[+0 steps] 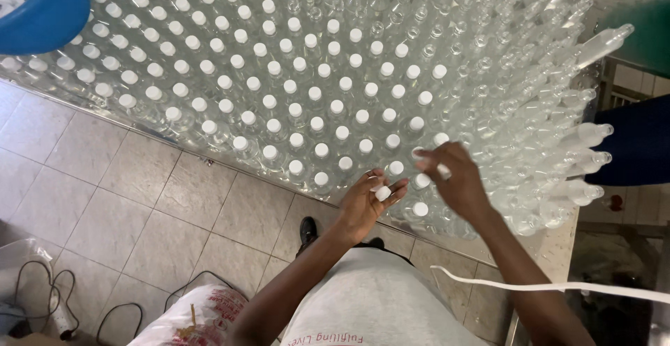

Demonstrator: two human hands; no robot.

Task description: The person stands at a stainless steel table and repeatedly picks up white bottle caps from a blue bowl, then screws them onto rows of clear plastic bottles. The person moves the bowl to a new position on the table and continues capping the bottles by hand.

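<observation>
Nearest the camera, the left hand (364, 203) is cupped palm-up, its fingers curled around a few small white caps (382, 193); one sits plainly between thumb and fingertips. These caps look light, hard and smooth, probably easy to spill from a loose palm, so a shallow cupped hold suits the supply, and a pinch across the rim with thumb and forefinger suits a single one.

Just beyond, the right hand (452, 177) reaches over the near edge of the surface (558, 245), fingertips pinched on a white cap at the mouth of a clear bottle (421, 210). Whether it presses or only touches, I cannot tell.

The bottles appear to be thin, empty clear plastic: light, slightly yielding and likely to tip or skid if pushed sideways. They stand packed touching one another, which braces them, so force is best sent straight down on the neck.

Farther out, the capped bottles (293, 101) fill the left and middle rows, while the uncapped bottles (488, 53) stand to the right and rear. A blue tub (49, 18) holding more caps sits at the far left corner.
</observation>
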